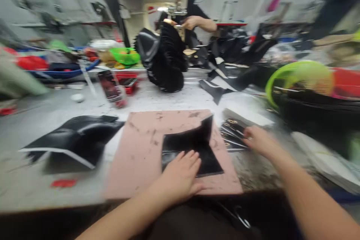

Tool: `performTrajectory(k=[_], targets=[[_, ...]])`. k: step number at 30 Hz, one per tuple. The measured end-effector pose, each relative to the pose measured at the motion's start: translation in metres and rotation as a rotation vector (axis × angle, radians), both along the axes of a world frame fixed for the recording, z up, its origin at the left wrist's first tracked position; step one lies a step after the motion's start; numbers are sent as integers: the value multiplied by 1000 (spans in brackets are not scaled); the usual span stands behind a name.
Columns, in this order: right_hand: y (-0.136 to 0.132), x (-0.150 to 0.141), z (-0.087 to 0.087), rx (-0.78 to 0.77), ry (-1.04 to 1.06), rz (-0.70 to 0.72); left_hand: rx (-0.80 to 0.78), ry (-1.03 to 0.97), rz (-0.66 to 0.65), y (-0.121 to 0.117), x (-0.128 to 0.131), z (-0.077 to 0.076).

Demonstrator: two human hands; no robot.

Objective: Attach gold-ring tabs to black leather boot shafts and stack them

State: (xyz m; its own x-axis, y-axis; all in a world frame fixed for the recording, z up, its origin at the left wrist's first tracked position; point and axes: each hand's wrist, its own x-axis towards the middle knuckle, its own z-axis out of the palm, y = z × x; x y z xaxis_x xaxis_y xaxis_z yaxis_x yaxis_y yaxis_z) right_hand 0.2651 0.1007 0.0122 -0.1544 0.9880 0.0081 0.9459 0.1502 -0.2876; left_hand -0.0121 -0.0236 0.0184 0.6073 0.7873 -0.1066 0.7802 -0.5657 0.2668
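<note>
My left hand [181,172] lies flat, fingers stretched out, on a black leather-like piece [194,142]. That piece rests on a pink board [135,157], and its far right corner stands folded up. To the right of the board, my right hand [257,140] has its fingers bent together at the edge of several flat black pieces [232,135] with gold-coloured rings and white edges. Blur hides whether one of these is between the fingertips. Further left lies a larger black sheet-like piece [75,135] with a white edge.
A phone [111,88] leans by a red tray [128,84]. Hanging black pieces [163,60] fill the middle back, near a co-worker's hand [192,22]. Black scraps [222,82] lie behind the board. On the right stand a green basket [303,77] and a dark container [315,120].
</note>
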Motion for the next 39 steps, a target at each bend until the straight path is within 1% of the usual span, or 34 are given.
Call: performTrajectory(k=[2, 3, 5, 6, 7, 8, 10, 12, 13, 14, 15, 18, 21, 23, 25, 27, 30, 32, 34, 36, 39], targets=[[-8, 7, 0, 10, 176, -13, -28, -53, 42, -4, -1, 5], [-14, 10, 2, 30, 267, -52, -25, -90, 71, -5, -1, 8], [-33, 10, 11, 145, 446, -117, 12, -201, 136, -9, -1, 15], [-45, 6, 18, 212, 533, -118, 30, -279, 165, -11, 1, 20], [-58, -1, 24, 272, 616, -82, 37, -368, 189, -13, 3, 25], [-71, -11, 31, 307, 689, -10, 23, -464, 210, -15, 6, 30], [-94, -37, 40, 297, 793, 193, -66, -645, 275, -19, 12, 40], [-113, -63, 43, 211, 831, 373, -212, -783, 364, -24, 18, 45], [-120, -75, 43, 167, 827, 430, -284, -838, 414, -27, 20, 45], [-127, -84, 40, 140, 820, 457, -352, -888, 460, -30, 22, 44], [-132, -92, 37, 140, 813, 460, -415, -935, 499, -32, 24, 42], [-143, -103, 29, 223, 811, 399, -597, -1052, 584, -39, 25, 34], [-147, -104, 29, 241, 819, 417, -715, -1114, 616, -42, 23, 31], [-148, -104, 33, 246, 783, 443, -712, -1113, 616, -44, 22, 33], [-147, -103, 36, 268, 719, 445, -647, -1063, 602, -45, 22, 35], [-146, -101, 37, 300, 645, 455, -526, -973, 577, -47, 22, 37], [-146, -98, 38, 368, 517, 498, -304, -823, 529, -49, 23, 37], [-148, -98, 39, 413, 434, 521, -213, -758, 509, -51, 24, 36], [-151, -100, 41, 461, 361, 525, -187, -738, 499, -52, 26, 34], [-155, -102, 44, 510, 311, 519, -197, -753, 496, -52, 26, 32], [-156, -104, 45, 538, 327, 518, -239, -800, 513, -52, 27, 31]])
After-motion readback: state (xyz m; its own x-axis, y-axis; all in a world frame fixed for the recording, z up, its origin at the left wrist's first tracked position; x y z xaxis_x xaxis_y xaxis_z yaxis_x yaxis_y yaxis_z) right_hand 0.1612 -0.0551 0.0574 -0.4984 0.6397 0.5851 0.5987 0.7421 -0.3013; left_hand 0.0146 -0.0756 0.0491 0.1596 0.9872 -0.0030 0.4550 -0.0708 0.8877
